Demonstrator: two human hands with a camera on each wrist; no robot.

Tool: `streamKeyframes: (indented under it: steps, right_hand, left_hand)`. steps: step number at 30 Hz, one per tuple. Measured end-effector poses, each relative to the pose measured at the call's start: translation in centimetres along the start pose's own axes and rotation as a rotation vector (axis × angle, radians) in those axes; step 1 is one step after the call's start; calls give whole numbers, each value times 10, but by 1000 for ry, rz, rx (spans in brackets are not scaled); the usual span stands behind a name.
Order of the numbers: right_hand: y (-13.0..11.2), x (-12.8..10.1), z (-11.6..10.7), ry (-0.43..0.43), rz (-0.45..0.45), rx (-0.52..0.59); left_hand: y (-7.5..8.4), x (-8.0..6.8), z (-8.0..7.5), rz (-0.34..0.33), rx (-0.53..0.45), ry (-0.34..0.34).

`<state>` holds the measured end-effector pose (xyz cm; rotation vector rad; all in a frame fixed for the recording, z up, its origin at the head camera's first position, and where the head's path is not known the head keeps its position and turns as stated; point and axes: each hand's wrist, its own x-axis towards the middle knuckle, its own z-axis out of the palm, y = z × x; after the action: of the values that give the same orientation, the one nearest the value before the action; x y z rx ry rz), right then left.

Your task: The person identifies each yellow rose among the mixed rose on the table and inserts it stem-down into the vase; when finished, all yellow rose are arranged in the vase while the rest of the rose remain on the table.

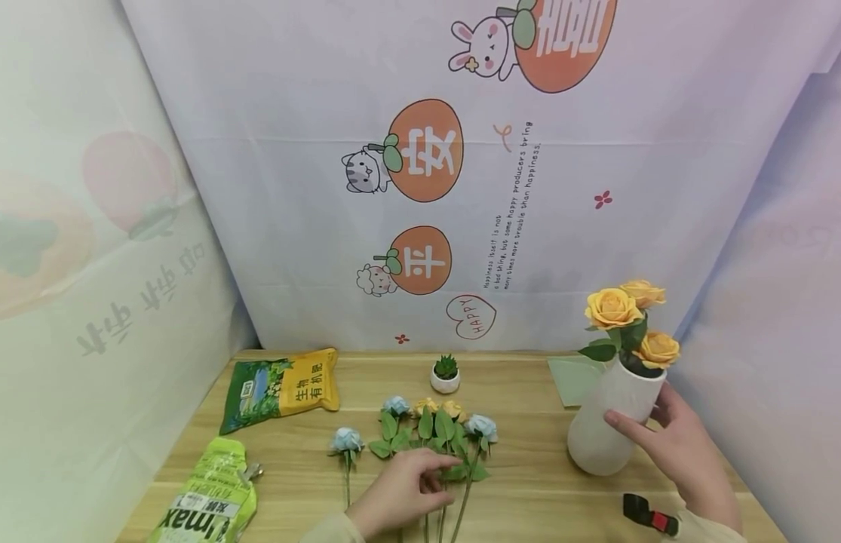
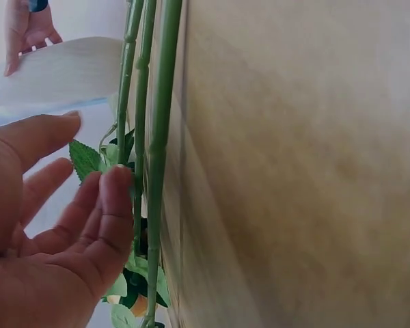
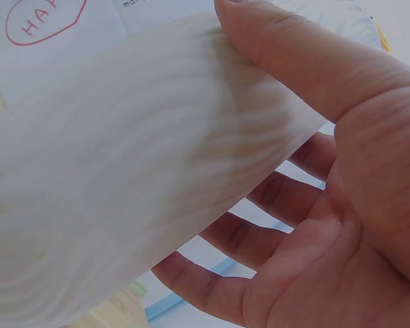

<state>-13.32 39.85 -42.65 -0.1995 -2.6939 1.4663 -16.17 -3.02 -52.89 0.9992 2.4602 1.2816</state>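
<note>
Your right hand [image 1: 685,452] grips the white vase [image 1: 613,422], thumb across its front and fingers curled behind it; the vase stands on the table [image 1: 529,498] at the right and holds three orange roses [image 1: 627,317]. Your left hand [image 1: 400,494] lies with fingers loosely extended, fingertips [image 2: 116,188] touching the green stems [image 2: 157,137] of the loose flowers [image 1: 434,434] lying mid-table, gripping none.

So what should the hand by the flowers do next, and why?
Probably pinch one stem and lift it. The left hand lies open on the loose flowers, its fingers only touching the stems, gripping none. The right hand holds the white vase, tilted with three orange roses in it.
</note>
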Motion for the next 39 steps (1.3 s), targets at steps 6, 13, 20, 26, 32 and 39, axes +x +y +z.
streamKeyframes:
  steps: [6, 13, 20, 26, 32, 39]
  right_hand:
    - [1, 1, 0, 1, 0, -2]
    - [1, 0, -1, -2, 2, -11]
    - [1, 1, -1, -4, 4, -11]
    - [2, 3, -1, -8, 18, -11]
    - [2, 2, -1, -13, 19, 0]
    - [3, 2, 0, -2, 6, -15]
  left_hand:
    - [-2, 0, 0, -65, -24, -54]
    - [-2, -4, 1, -94, -28, -24]
    - [-4, -3, 1, -116, 2, -56]
    - [-4, 1, 3, -91, 22, -68]
    - [-5, 1, 6, -93, -12, -73]
    - [-5, 1, 6, -121, -123, -89]
